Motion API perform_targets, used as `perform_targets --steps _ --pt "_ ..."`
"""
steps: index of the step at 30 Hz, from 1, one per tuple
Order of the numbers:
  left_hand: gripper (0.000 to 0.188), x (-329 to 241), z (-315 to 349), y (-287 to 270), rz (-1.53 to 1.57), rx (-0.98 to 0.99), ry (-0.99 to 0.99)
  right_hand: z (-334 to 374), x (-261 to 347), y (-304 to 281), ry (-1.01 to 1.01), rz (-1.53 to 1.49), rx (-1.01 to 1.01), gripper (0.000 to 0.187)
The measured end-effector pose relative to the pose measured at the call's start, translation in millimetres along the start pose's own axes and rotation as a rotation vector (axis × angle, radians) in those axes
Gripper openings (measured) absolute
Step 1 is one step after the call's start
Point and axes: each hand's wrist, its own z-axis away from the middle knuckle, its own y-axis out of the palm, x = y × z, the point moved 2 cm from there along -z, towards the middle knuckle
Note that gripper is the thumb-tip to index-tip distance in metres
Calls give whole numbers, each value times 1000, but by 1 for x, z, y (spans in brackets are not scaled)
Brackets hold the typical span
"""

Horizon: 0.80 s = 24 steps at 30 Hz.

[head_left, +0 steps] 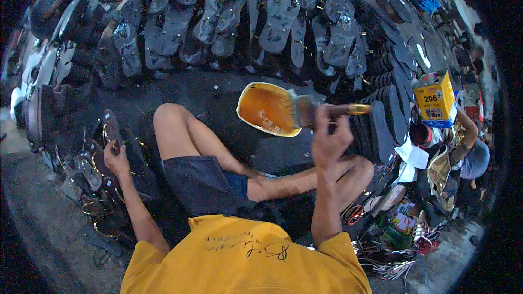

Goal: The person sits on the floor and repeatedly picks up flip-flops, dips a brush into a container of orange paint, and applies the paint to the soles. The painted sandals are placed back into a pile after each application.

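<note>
My right hand (332, 140) is closed round the handle of a wide brush (306, 113), somewhat smeared by motion. The brush's bristles reach over the right side of a pale-rimmed tub (243, 115), which holds an orange, glue-like liquid (261, 110). Whether the bristles touch the liquid I cannot tell. Off to the left, my left hand (115, 159) grips a dark sandal (110, 125) with a small white sticker on it. Beneath and around that hand lies a pile of dark sandals with gold-coloured straps (93, 181).
Rows of dark soles (279, 22) curve across the far side. More soles stand stacked (389, 114) at the right. Beyond them are a yellow box (434, 98), white paper (411, 158), bundled straps (395, 267) and another person (474, 158). My bent legs frame the near side of the tub.
</note>
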Motion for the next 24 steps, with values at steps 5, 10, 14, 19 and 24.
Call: perform_targets --steps 5,10,14,19,24 --pt "42 -103 10 -48 35 -182 271 -14 -35 -28 -13 88 -11 27" --pt "46 -226 86 -80 119 271 585 32 -33 -33 214 108 348 28" --pt "50 -240 130 -66 -56 317 656 36 -26 -45 614 -74 70 33" --pt "51 -299 124 -48 910 837 14 -9 -47 -60 334 -539 -29 40" --pt "58 -348 166 -42 1546 1226 -536 -19 64 -22 272 -1014 -29 34"
